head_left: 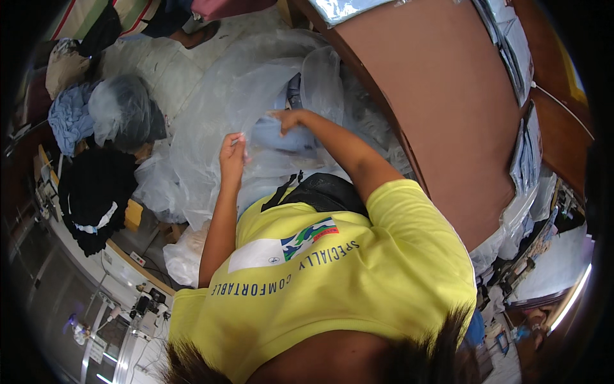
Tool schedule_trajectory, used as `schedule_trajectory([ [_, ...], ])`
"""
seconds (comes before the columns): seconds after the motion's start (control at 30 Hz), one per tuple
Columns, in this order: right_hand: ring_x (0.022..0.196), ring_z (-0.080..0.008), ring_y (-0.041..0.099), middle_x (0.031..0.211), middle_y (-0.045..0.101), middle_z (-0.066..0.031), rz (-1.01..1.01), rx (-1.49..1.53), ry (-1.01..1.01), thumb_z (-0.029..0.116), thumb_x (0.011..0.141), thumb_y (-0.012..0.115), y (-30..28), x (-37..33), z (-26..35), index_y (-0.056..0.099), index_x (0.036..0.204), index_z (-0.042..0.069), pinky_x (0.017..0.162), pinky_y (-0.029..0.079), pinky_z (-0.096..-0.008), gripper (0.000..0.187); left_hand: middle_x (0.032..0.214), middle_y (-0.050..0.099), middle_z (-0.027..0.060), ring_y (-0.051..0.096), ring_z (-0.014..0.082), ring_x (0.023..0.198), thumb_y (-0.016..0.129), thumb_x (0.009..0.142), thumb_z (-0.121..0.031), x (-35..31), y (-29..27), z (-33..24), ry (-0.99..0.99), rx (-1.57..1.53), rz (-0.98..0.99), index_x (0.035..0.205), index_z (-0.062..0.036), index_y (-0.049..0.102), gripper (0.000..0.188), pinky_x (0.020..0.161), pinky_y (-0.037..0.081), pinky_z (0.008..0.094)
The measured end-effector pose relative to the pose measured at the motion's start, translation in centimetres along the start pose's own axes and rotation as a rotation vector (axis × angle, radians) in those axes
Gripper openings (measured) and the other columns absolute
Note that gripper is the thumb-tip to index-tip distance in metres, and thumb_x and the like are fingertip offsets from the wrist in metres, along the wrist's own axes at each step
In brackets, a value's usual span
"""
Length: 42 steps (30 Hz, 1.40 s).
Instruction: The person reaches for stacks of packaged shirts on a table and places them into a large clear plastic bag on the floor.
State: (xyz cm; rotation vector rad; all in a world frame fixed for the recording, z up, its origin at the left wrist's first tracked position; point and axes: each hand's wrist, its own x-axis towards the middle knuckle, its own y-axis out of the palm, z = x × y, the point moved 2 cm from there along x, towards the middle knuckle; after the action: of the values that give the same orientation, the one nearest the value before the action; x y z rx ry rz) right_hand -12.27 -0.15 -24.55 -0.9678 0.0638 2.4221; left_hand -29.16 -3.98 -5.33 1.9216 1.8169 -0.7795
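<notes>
A big clear plastic bag (211, 96) lies spread in front of me, with blue folded cloth (272, 133) inside or beneath it. My left hand (233, 152) is raised at the bag's near left side, its fingers pinched on the thin plastic. Over the blue cloth reaches my right hand (289, 120), its thumb apart from the fingers and nothing visible between them. Whether its fingertips touch the cloth, I cannot tell. Just beyond this hand a dark strip of cloth (294, 91) shows through the plastic.
On the right stands a brown-topped table (441, 109) with packed garments (524, 153) along its far edge. To the left are a black cloth pile (93, 192), a blue cloth heap (70, 115) and a filled clear bag (118, 109). A person's foot (201, 35) rests on the tiled floor.
</notes>
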Motion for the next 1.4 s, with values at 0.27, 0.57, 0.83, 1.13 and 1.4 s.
schedule_trajectory([
  [0.27, 0.094, -0.0217, 0.055, 0.107, 0.056, -0.0122, -0.119, -0.335, -0.271, 0.028, 0.074, 0.062, -7.6, -4.0, 10.2, 0.05, 0.114, 0.006, 0.077, 0.044, -0.0324, 0.047, 0.06, 0.039, -0.0067, 0.035, 0.0029, 0.052, 0.051, 0.086, -0.022, 2.9, -3.5, -1.7, -0.032, 0.028, -0.085, 0.091, -0.0112, 0.052, 0.012, 0.046, 0.033, 0.0184],
  [0.57, 0.085, -0.0158, 0.057, 0.099, 0.057, -0.009, -1.514, 0.761, -0.521, 0.017, 0.078, 0.06, -31.1, -33.0, 8.4, 0.051, 0.107, 0.003, 0.069, 0.045, -0.024, 0.034, 0.057, 0.04, -0.005, 0.036, 0.0036, 0.05, 0.051, 0.086, -0.021, 6.6, -1.3, -2.1, 0.004, 0.074, 0.015, 0.09, -0.0105, 0.051, 0.012, 0.044, 0.032, 0.0187],
  [0.83, 0.123, -0.043, 0.02, 0.136, 0.02, -0.0164, -1.89, -0.37, 0.714, 0.036, 0.064, 0.071, -43.2, -39.3, -1.9, 0.028, 0.13, 0.02, 0.097, 0.021, -0.0556, 0.081, 0.058, 0.041, -0.0045, 0.037, 0.0043, 0.048, 0.05, 0.086, -0.019, 6.7, -1.5, -1.9, -0.016, 0.132, -0.032, 0.088, -0.0099, 0.051, 0.01, 0.042, 0.032, 0.0197],
  [1.13, 0.117, -0.0478, 0.031, 0.137, 0.024, -0.0155, -1.63, -0.716, 0.808, 0.025, 0.081, 0.048, -48.7, -39.3, -3.4, 0.022, 0.132, 0.026, 0.084, 0.033, -0.0626, 0.058, 0.055, 0.041, -0.004, 0.037, 0.0053, 0.045, 0.05, 0.086, -0.017, 4.9, -1.0, -0.9, -0.008, 0.19, -0.066, 0.087, -0.0089, 0.05, 0.009, 0.04, 0.032, 0.0204],
  [1.4, 0.107, -0.0479, 0.042, 0.128, 0.037, -0.0165, -1.554, -1.071, 0.651, 0.012, 0.082, 0.04, -40.9, -41.9, -2.1, 0.028, 0.13, 0.021, 0.071, 0.046, -0.0563, 0.051, 0.055, 0.042, -0.0035, 0.038, 0.0051, 0.045, 0.048, 0.086, -0.018, 6.0, 0.2, -0.5, 0.019, 0.193, -0.023, 0.086, -0.0084, 0.05, 0.009, 0.039, 0.033, 0.0208],
])
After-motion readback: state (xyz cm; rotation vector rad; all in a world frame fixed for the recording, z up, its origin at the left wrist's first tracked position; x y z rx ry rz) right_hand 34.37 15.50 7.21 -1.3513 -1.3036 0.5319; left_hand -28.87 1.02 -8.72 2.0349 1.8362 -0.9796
